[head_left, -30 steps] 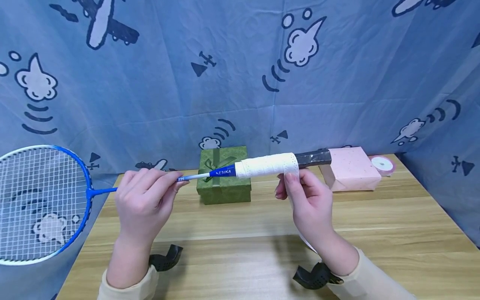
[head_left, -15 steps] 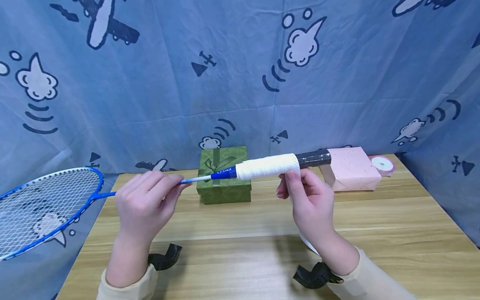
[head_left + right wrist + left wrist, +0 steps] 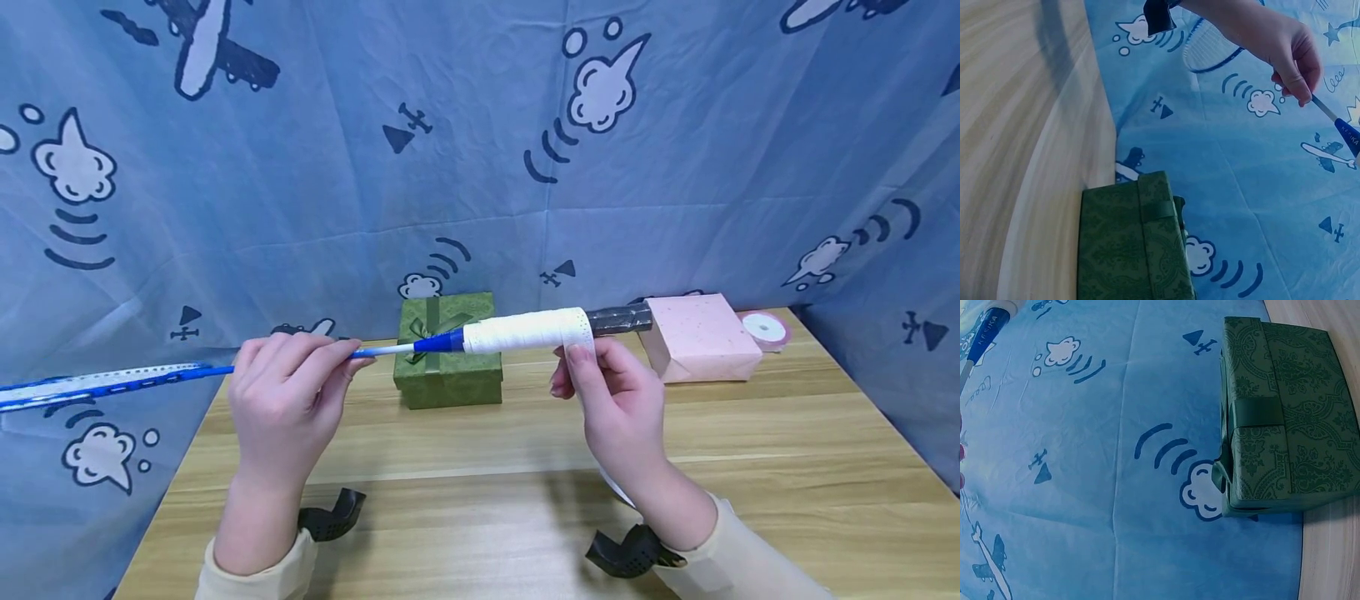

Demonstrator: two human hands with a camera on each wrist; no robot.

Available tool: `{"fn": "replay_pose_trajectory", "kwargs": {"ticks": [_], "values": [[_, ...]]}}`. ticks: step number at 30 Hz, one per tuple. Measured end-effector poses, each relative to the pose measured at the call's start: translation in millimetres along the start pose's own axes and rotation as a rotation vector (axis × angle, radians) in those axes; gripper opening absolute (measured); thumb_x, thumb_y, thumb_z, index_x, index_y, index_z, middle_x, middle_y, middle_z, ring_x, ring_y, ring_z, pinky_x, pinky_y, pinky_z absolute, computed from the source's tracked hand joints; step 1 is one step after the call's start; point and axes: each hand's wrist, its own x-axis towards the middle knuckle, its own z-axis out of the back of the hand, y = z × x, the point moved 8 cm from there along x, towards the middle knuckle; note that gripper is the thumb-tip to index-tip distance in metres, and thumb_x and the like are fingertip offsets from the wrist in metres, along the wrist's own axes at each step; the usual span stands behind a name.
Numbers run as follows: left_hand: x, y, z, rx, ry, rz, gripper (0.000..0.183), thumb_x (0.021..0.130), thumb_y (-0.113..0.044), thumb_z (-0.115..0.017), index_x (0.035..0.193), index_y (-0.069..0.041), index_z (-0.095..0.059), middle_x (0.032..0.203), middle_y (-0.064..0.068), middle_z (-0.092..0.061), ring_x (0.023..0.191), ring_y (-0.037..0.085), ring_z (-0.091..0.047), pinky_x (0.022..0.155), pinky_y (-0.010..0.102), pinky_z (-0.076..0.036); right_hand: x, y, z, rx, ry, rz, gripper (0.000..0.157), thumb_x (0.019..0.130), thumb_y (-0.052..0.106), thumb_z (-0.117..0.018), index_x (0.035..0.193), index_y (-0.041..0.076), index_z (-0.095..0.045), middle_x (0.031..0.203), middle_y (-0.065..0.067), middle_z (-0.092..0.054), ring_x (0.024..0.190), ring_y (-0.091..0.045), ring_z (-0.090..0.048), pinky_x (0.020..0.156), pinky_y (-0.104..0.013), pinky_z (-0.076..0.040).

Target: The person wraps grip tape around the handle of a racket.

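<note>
A blue-and-white badminton racket (image 3: 438, 342) is held level above the table, its head off to the left and seen edge-on. My left hand (image 3: 288, 392) grips its thin shaft. White perforated grip tape (image 3: 525, 329) is wound in overlapping turns round the upper handle, while the butt end of the handle (image 3: 621, 319) shows black. With thumb and fingers, my right hand (image 3: 622, 400) pinches the tape just below the last turn. The loose tape trails down behind the right wrist, mostly hidden. The right wrist view catches the left hand (image 3: 1291, 56) on the shaft.
Behind the racket, a green gift box (image 3: 450, 383) with a ribbon bow stands on the wooden table (image 3: 465, 517). A pink box (image 3: 705, 337) and a ribbon spool (image 3: 765, 330) sit at the back right. A blue printed curtain (image 3: 480, 167) hangs behind.
The racket has turned about its shaft: its head went from facing the camera to edge-on. Both hands stay nearly in place, the right still pinching the tape.
</note>
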Motion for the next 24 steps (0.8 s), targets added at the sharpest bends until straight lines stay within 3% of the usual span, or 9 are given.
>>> {"fn": "replay_pose_trajectory", "kwargs": {"ticks": [8, 17, 24], "values": [[2.8, -5.3, -2.1, -0.010, 0.034, -0.046, 0.032, 0.099, -0.033, -0.071, 0.086, -0.004, -0.079, 0.073, 0.006, -0.072, 0.057, 0.026, -0.059, 0.057, 0.040, -0.038, 1.9, 1.8, 1.1, 0.036, -0.006, 0.054, 0.018, 0.103, -0.007, -0.051, 0.093, -0.015, -0.063, 0.074, -0.009, -0.066, 0.066, -0.014, -0.063, 0.063, -0.022, -0.058], [3.7, -9.7, -1.3, -0.004, 0.017, -0.083, 0.032, 0.099, -0.031, -0.069, 0.082, -0.006, -0.077, 0.064, 0.003, -0.065, 0.048, 0.019, -0.047, 0.046, 0.034, -0.032, 2.2, 1.8, 1.7, 0.028, -0.009, 0.044, 0.022, 0.104, -0.006, -0.051, 0.087, -0.014, -0.062, 0.074, -0.009, -0.066, 0.067, -0.015, -0.064, 0.063, -0.023, -0.058], [3.5, -8.2, -2.4, 0.002, 0.038, -0.082, 0.034, 0.100, -0.032, -0.067, 0.080, -0.006, -0.075, 0.063, 0.002, -0.063, 0.046, 0.017, -0.043, 0.045, 0.032, -0.029, 2.0, -2.2, 2.9, -0.055, -0.016, -0.005, 0.025, 0.106, 0.000, -0.051, 0.085, -0.012, -0.061, 0.073, -0.009, -0.065, 0.066, -0.014, -0.063, 0.062, -0.023, -0.057]]}}
